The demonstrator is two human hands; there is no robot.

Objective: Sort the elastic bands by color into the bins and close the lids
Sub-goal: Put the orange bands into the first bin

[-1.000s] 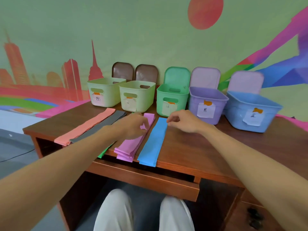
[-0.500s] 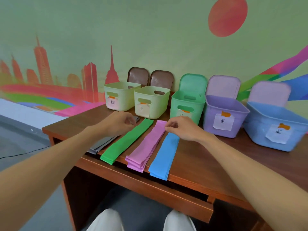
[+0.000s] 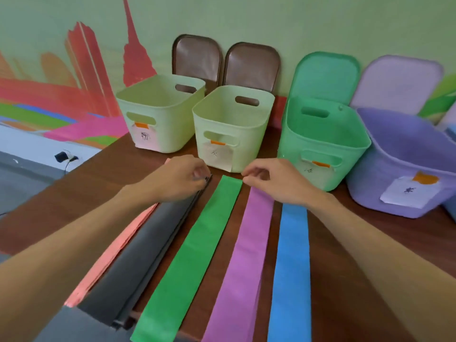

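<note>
Head view: my left hand (image 3: pixel 181 180) sits at mid-frame with its fingers curled, pinching the far end of the grey bands (image 3: pixel 148 243). My right hand (image 3: pixel 274 182) is just to the right of it, fingers curled too, thumb and forefinger meeting at the far right corner of the green band (image 3: pixel 197 250). I cannot tell whether they actually grip that corner, since the band lies flat.

All the bands lie side by side on the desk (image 3: pixel 74 198), running from the lower edge up toward the bins. From left to right I see pink bands (image 3: pixel 116 253) partly under the grey stack, then grey, green, purple bands (image 3: pixel 246 255) and a blue band (image 3: pixel 292 262). My right wrist crosses the far ends of the purple and blue ones.

Beyond the hands stands a row of open bins, each with a paper label on its front. The left pale bin (image 3: pixel 170 134) and right pale bin (image 3: pixel 249 144) are almost touching, and the green bin (image 3: pixel 350 159) and purple bin (image 3: pixel 370 191) follow toward the right edge. None holds a band that I can see.

Behind them the lids stand upright against the wall: a left brown lid (image 3: pixel 197 58), a right brown lid (image 3: pixel 251 65), a green lid (image 3: pixel 325 75) and a lilac lid (image 3: pixel 397 80). A painted skyline mural (image 3: pixel 81 77) fills the upper left.
</note>
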